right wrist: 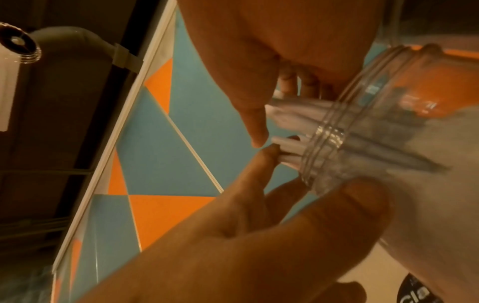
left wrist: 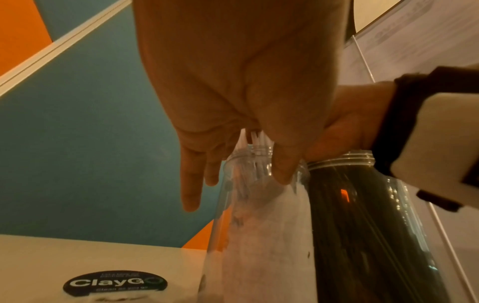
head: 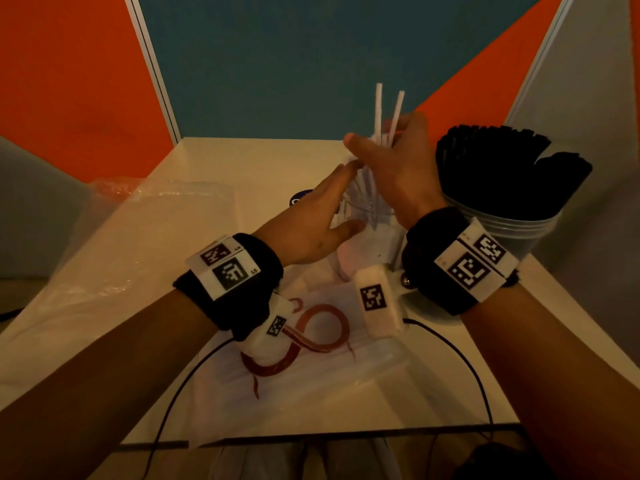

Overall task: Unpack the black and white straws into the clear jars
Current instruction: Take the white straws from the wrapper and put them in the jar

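Note:
A clear jar [head: 367, 216] stands mid-table with white straws [head: 379, 109] in it; two of them poke up higher than the rest. My right hand [head: 391, 157] is above the jar's mouth, its fingers curled round those raised straws. My left hand [head: 325, 202] lies against the jar's left side, thumb on the jar's shoulder [right wrist: 350, 205] and straight fingers [right wrist: 246, 174] touching the straw ends [right wrist: 287, 143] at the rim. To the right, a second clear jar [head: 512, 233] is full of black straws [head: 502, 161].
An empty clear plastic bag [head: 156, 220] lies at the left. A flat wrapper with red rubber bands [head: 311, 334] is at the front edge, under my wrists. A black ClayGo sticker [left wrist: 114, 284] is on the white table [head: 249, 157]. Partition walls close the back.

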Demonstrator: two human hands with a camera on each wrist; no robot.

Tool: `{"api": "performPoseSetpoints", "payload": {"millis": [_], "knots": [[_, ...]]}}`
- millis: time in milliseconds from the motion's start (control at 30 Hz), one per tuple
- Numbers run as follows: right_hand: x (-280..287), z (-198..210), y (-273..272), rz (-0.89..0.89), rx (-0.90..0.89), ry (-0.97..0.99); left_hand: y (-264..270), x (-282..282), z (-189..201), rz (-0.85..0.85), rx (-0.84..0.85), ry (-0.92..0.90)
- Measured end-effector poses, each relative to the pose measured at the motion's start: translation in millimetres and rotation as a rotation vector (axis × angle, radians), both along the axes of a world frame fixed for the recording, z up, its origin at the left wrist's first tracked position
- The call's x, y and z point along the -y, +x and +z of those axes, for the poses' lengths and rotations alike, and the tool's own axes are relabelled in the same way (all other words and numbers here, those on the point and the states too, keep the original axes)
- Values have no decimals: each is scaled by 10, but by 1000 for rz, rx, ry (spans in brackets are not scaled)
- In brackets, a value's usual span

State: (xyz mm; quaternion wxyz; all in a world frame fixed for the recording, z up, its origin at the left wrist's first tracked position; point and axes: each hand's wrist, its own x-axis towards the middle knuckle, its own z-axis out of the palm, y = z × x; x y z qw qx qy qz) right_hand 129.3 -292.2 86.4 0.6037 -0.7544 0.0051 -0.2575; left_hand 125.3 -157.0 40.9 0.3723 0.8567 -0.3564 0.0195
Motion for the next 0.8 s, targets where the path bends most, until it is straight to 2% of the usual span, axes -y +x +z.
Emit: {"api": "performPoseSetpoints", "payload": {"millis": [67, 233, 300, 367, 433, 600, 733, 800], "knots": [[20, 40, -12, 22, 83, -7, 7, 1, -5, 10, -3, 14], [16, 111, -20, 52, 222, -221, 4, 5, -18, 18, -21, 14], [12, 93, 7, 69, 190, -406, -4, 9, -15, 16, -16, 1], [17, 51, 50, 57, 85, -605, 2, 11, -12, 4, -7, -9], [33, 24, 71, 37, 17, -702, 21, 4, -9, -19, -5, -11], [61, 102, 39, -55, 24, -717, 9, -81, 6, -49, 25, 86], [6, 210, -148, -39, 182, -674, -189, -294, 73, 28, 85, 120], [-31, 225, -310, -29, 251, -666, -369, -429, 97, 45, 83, 193]]}}
